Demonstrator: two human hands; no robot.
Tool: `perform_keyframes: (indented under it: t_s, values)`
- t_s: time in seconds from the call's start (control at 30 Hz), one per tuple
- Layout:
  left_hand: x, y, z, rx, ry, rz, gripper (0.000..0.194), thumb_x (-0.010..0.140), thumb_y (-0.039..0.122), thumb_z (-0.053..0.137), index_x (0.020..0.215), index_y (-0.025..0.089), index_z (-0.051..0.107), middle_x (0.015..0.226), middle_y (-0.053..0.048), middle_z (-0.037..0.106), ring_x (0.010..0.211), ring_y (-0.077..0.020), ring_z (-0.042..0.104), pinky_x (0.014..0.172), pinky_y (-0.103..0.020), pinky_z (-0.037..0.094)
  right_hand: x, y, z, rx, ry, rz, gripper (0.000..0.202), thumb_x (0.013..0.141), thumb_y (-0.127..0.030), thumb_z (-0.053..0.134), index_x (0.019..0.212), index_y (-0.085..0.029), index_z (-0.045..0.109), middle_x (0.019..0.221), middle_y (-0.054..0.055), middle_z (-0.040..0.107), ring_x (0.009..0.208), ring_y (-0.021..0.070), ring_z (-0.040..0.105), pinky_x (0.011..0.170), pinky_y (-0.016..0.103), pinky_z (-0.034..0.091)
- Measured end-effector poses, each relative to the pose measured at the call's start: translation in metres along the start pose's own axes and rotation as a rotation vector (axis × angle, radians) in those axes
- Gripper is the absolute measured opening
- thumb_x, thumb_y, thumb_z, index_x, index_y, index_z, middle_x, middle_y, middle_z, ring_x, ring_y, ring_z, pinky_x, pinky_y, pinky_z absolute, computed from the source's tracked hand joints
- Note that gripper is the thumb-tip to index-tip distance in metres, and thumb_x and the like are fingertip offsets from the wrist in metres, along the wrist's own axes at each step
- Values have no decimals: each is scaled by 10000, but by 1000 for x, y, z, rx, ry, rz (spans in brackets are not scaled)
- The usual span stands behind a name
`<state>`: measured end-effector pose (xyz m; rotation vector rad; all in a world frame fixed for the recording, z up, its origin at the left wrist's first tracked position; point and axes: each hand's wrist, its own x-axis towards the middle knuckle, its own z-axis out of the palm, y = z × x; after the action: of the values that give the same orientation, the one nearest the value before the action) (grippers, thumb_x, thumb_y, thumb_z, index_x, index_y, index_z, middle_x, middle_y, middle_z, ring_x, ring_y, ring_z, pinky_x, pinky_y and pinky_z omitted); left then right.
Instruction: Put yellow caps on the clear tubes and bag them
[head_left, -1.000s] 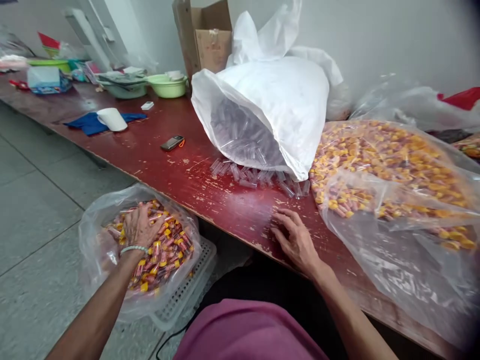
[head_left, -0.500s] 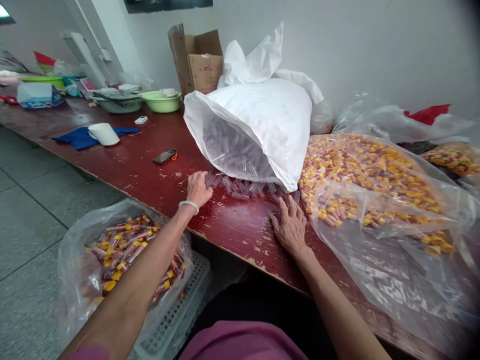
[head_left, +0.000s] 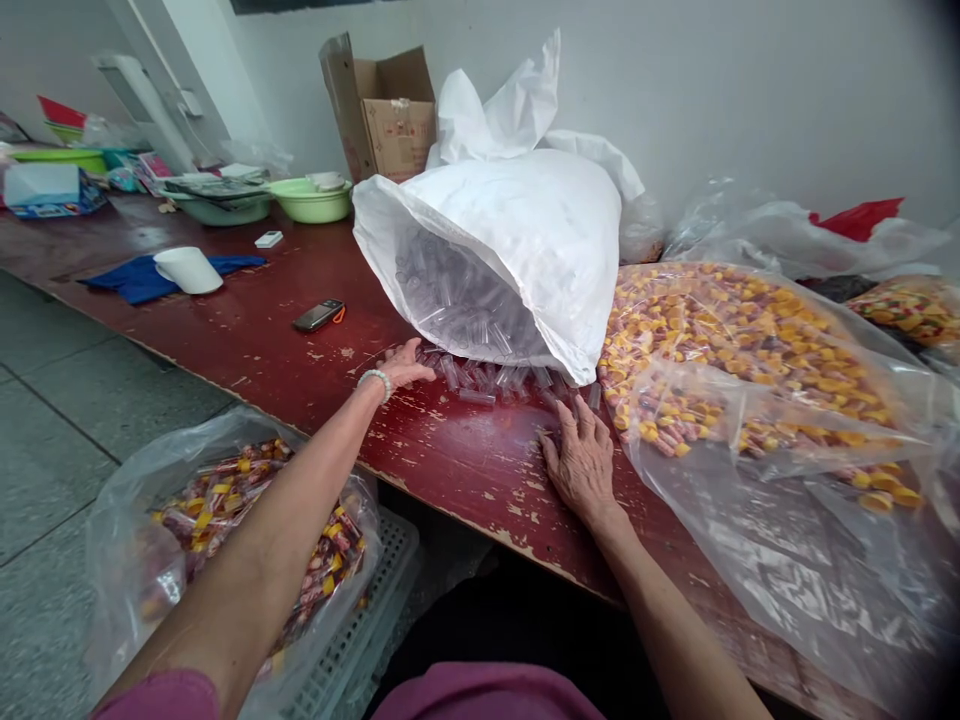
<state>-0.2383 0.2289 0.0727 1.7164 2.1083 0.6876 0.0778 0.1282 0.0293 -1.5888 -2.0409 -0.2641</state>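
Observation:
A large white sack (head_left: 525,220) lies on its side on the worn red table (head_left: 450,450), its mouth facing me. Clear plastic tubes (head_left: 480,378) fill the opening and spill onto the tabletop. At the left end of the spilled tubes is my left hand (head_left: 403,366), fingers apart, a beaded bracelet on its wrist. My right hand (head_left: 581,455) rests palm down with spread fingers, its tips by the tubes at the right. Beside it lies a clear bag (head_left: 750,350) of yellow-capped pieces.
Below the table edge at left, another clear bag (head_left: 127,500) of yellow-capped tubes sits by a plastic crate (head_left: 352,640). A phone (head_left: 319,315), white cup (head_left: 189,270), blue cloth (head_left: 131,280), green basin (head_left: 311,203) and cardboard box (head_left: 401,135) stand farther back.
My left hand has turned and its fingers have spread more beside the tubes. My right hand stays nearly in place. The view has shifted slightly.

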Motion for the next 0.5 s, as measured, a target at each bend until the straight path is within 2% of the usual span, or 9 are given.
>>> perform_keyframes:
  t_s: [0.1, 0.27, 0.4, 0.5]
  values:
    - [1, 8, 11, 84, 1, -69, 787, 527, 352, 683, 1248, 162, 431, 1331, -201, 443, 1255, -430, 340, 963, -550, 296, 0, 1, 1, 16, 22, -13, 492, 864, -318, 462, 1332, -174, 415, 1427, 169, 346, 1216, 328, 388, 927, 527, 405]
    - [-2, 15, 15, 203, 35, -71, 680, 590, 311, 633, 1214, 133, 428, 1271, -206, 473, 1230, -401, 375, 957, -517, 326, -1, 1, 0, 10, 31, -10, 496, 856, -325, 478, 1321, -158, 427, 1412, 177, 360, 1205, 321, 397, 945, 518, 398]
    - [-19, 1, 3, 164, 50, -30, 766, 564, 237, 651, 1274, 148, 377, 1240, -172, 519, 1181, -363, 449, 945, -468, 370, 0, 3, 0, 25, 31, -1, 491, 853, -315, 485, 1307, -135, 443, 1413, 196, 354, 1203, 329, 396, 931, 519, 406]
    - [-45, -13, 0, -26, 124, 45, 797, 571, 169, 633, 1305, 183, 322, 1076, -94, 604, 982, -257, 577, 872, -383, 439, -1, 1, -3, 99, 80, -26, 474, 845, -273, 495, 1302, -155, 444, 1408, 179, 359, 1222, 320, 387, 950, 530, 391]
